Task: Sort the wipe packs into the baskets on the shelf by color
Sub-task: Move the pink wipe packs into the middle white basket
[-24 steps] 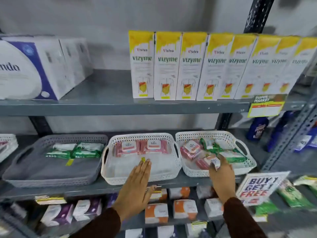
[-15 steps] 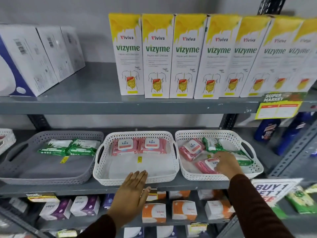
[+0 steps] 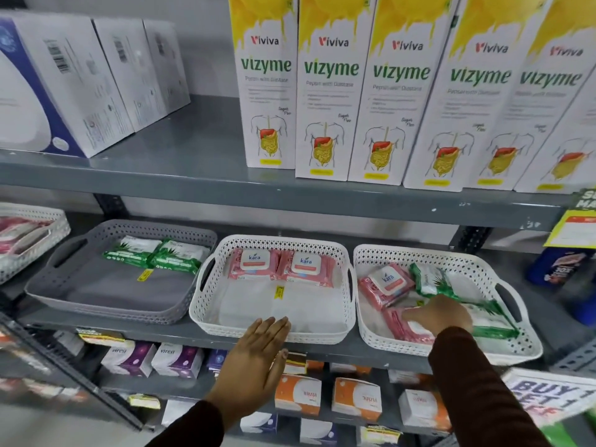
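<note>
Pink and green wipe packs are spread over three baskets on the middle shelf. In the grey basket at the shelf's left, two green packs are laid side by side against its back wall. In the white middle basket, two pink packs are set in the same way along the back. These four look sorted.

The white basket at the right is still mixed. A pink pack lies tilted near its back left corner, a second pink pack lies near its front edge, one green pack rests toward the back, and another green pack lies toward the front right. By that count the task is judged about half done: two pink and two green packs remain to be moved out.

The right hand is reached into the mixed basket, its fingers curled down onto the front pink pack and touching its top. Whether the pack is actually gripped cannot be told; no lift is seen. The left hand is held flat and open just at the front rim of the middle basket, fingers straight and together, with nothing held.

A further basket with pink packs is cut off at the shelf's far left edge.
</note>
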A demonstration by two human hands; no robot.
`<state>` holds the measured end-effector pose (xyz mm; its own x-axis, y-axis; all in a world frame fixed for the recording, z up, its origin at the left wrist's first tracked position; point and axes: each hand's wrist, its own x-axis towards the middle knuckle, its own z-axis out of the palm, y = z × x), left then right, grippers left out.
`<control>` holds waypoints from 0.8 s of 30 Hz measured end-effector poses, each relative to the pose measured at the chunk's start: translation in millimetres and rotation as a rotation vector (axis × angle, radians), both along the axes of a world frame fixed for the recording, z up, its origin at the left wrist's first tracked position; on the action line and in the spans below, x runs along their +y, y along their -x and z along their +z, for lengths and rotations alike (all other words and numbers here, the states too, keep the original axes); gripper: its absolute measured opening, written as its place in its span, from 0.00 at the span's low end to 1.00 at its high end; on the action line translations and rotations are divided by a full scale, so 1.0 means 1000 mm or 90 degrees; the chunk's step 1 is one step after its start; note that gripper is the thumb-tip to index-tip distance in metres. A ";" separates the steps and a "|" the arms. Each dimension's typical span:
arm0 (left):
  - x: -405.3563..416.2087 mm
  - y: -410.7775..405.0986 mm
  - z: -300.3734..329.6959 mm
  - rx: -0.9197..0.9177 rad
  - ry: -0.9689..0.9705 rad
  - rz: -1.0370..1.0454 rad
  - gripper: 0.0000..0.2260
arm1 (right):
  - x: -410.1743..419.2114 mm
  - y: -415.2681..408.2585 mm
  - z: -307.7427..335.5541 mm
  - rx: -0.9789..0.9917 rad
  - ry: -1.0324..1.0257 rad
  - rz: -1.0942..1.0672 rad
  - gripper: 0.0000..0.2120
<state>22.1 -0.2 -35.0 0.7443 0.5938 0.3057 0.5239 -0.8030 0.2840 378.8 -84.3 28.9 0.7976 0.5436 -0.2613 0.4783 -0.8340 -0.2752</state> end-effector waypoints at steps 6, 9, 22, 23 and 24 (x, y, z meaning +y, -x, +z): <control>0.009 0.006 0.003 0.026 -0.022 -0.035 0.24 | -0.020 0.030 0.031 0.068 -0.192 -0.077 0.26; 0.016 0.012 0.003 0.030 -0.029 -0.042 0.24 | -0.019 0.047 0.064 0.026 -0.283 -0.023 0.25; 0.027 0.033 0.008 -0.043 -0.054 -0.053 0.19 | 0.117 0.139 0.030 -0.374 -0.065 0.721 0.36; 0.027 0.034 0.007 -0.041 -0.056 -0.055 0.19 | 0.121 0.138 0.020 -0.389 -0.044 0.744 0.35; 0.028 0.035 0.007 -0.039 -0.057 -0.054 0.19 | 0.124 0.137 0.010 -0.395 -0.021 0.757 0.33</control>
